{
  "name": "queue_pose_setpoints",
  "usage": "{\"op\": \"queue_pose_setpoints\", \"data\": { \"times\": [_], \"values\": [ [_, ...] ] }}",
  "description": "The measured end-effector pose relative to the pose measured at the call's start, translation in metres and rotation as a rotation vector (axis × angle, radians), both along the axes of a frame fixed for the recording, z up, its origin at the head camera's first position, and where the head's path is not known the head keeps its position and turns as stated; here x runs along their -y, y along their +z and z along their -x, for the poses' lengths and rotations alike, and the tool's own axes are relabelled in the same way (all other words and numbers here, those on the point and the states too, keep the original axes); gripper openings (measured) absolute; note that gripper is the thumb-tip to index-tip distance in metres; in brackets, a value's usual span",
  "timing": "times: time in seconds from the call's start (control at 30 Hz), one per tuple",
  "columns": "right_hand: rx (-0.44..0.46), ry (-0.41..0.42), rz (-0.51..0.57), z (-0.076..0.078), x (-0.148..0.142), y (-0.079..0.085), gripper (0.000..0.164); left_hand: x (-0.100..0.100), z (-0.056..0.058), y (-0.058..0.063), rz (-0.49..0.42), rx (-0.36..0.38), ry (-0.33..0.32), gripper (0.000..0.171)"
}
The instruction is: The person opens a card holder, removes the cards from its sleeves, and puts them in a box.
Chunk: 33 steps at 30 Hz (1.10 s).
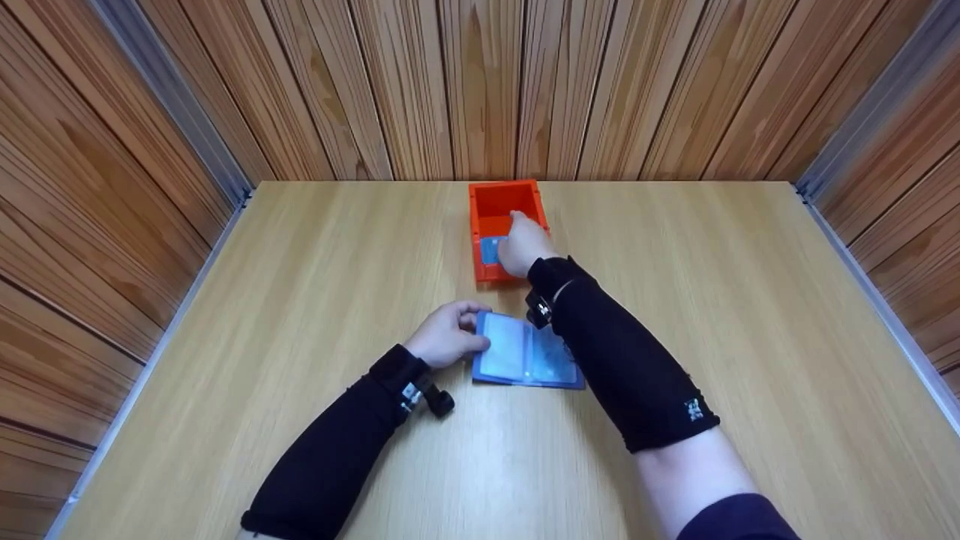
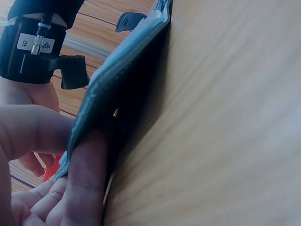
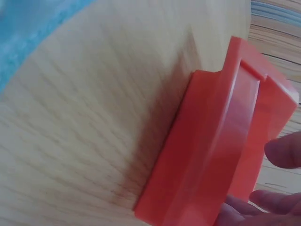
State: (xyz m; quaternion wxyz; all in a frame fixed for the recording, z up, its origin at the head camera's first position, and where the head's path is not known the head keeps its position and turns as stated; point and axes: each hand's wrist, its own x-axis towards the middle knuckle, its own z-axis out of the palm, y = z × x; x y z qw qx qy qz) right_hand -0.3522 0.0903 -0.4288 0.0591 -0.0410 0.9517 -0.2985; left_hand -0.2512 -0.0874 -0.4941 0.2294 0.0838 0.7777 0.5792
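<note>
An opened blue card holder (image 1: 504,349) with clear plastic sleeves lies on the table. My left hand (image 1: 444,335) pinches its left edge, thumb on top and fingers underneath. In the left wrist view, this edge of the card holder (image 2: 110,77) is raised off the wood, its dark underside showing. Farther back, my right hand (image 1: 525,244) reaches over the right side of an orange-red bin (image 1: 475,225). A blue card (image 1: 490,250) shows inside, partly hidden by that hand. From the right wrist, the thumb (image 3: 284,149) stands apart from the other fingers, whose tips dip behind the bin's wall (image 3: 202,150).
The wooden table (image 1: 315,262) ends at a plank back wall (image 1: 420,90), with plank side walls left and right. A small dark strap (image 2: 131,21) sticks out from the card holder's far end. My right forearm (image 1: 622,360) passes over the holder's right side.
</note>
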Motion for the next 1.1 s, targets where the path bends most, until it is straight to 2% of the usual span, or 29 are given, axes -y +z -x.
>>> {"op": "queue_pose_setpoints", "data": {
  "times": [0.1,0.3,0.5,0.6,0.7,0.8,0.9,1.03,1.1],
  "values": [
    [0.019,0.024,0.032,-0.005,-0.001,0.003,0.069,0.001,0.0,0.0,0.002,0.006,0.006,0.055],
    [0.009,0.091,0.203,-0.022,-0.016,0.018,0.073,0.0,-0.001,-0.001,-0.031,0.018,0.011,0.056],
    [-0.088,0.203,0.255,-0.058,-0.05,0.038,0.071,-0.001,-0.002,-0.001,-0.009,0.021,0.013,0.053],
    [-0.053,0.254,0.369,-0.084,-0.066,0.042,0.075,-0.001,-0.002,-0.001,-0.008,0.011,0.014,0.053],
    [-0.004,0.273,0.468,-0.11,-0.074,0.034,0.079,0.0,-0.001,-0.002,0.004,0.01,0.019,0.053],
    [0.034,0.251,0.479,-0.128,-0.077,0.018,0.084,0.002,-0.001,-0.002,0.011,0.016,0.026,0.053],
    [0.085,0.19,0.454,-0.133,-0.081,-0.002,0.087,0.003,-0.001,-0.002,0.015,0.02,0.031,0.053],
    [0.153,0.112,0.38,-0.129,-0.09,-0.022,0.088,0.002,-0.002,-0.002,0.017,0.005,0.012,0.053],
    [0.175,0.108,0.334,-0.127,-0.092,-0.029,0.087,0.001,-0.001,-0.001,0.016,0.006,0.006,0.053]
  ]
}}
